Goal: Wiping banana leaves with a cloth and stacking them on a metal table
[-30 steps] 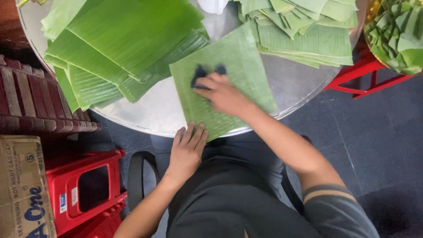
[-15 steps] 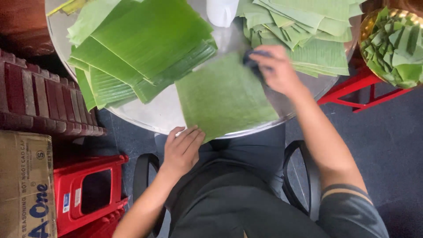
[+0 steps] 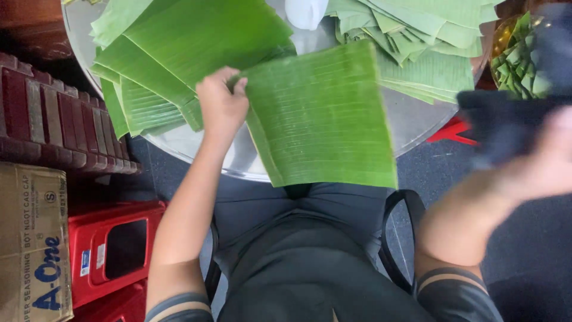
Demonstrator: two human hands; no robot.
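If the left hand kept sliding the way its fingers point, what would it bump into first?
The left hand grips the edge of the rectangular green banana leaf, fingers pointing up and right across the round metal table. It would probably meet the white object at the far edge first, though depth is unclear.

Bright green ribbed leaf (image 3: 325, 119), dark navy cloth (image 3: 506, 122), red stool (image 3: 104, 250).

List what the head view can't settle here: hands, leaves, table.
- Right hand: motion-blurred, so its grip on the dark cloth is unclear.
- Left hand: fingertips hidden behind the banana leaf edge.
- Leaf stacks: cut by the top edge.
- Round metal table: mostly covered by leaves.
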